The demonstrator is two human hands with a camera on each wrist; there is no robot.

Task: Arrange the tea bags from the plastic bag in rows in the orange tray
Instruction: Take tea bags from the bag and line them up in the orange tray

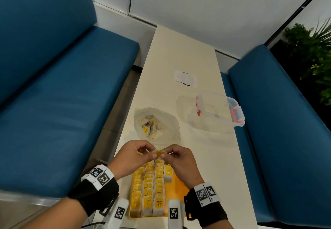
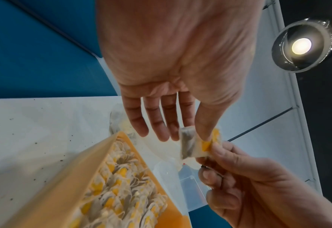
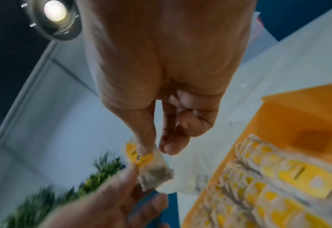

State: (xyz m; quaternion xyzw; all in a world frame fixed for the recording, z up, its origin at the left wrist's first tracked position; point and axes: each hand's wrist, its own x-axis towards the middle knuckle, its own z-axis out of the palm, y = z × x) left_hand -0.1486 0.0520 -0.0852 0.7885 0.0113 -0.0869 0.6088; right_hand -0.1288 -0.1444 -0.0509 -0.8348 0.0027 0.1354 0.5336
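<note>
Both hands hold one tea bag (image 1: 160, 152) with a yellow tag just above the far end of the orange tray (image 1: 179, 184). My left hand (image 1: 152, 154) pinches its left side between thumb and forefinger, the other fingers (image 2: 139, 123) hanging loosely straight. My right hand (image 1: 164, 155) pinches the right side, thumb on the yellow tag (image 3: 141, 156), and the tea bag's pouch (image 3: 155, 174) hangs below. The tray holds rows of tea bags (image 1: 148, 189) on its left and middle. The plastic bag (image 1: 168, 130), lying open beyond the hands, holds several more.
A clear plastic container (image 1: 216, 110) with red clips stands at the right of the narrow white table (image 1: 206, 157). A white packet (image 1: 185, 78) lies farther back. Blue benches (image 1: 62, 103) flank the table, and a green plant (image 1: 311, 53) stands at the far right.
</note>
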